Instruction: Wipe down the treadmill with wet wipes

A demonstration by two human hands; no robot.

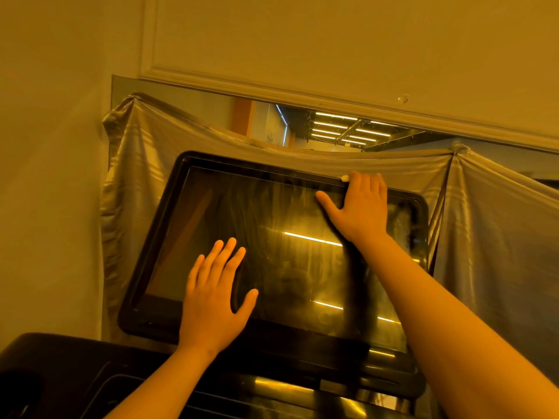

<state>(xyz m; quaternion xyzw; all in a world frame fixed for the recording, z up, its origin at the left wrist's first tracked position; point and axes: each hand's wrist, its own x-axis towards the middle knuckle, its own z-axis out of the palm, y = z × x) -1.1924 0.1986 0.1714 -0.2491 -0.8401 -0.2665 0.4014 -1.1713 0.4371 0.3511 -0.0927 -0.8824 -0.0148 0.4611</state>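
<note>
The treadmill's big dark screen fills the middle of the picture. It is tilted, with streaks and bright lines of light on its glass.

The left hand lies flat on the lower left part of the screen. Its fingers are straight and close together, and the thumb sticks out to the side.

The right hand is at the top edge of the screen, right of the middle. Its fingers curl over the rim and its thumb stretches out across the glass. A tiny white bit peeks out by the fingertips. It may be the wet wipe, but it is too small to tell.

The treadmill's dark console sits along the bottom. A shiny grey sheet hangs behind the screen.
</note>
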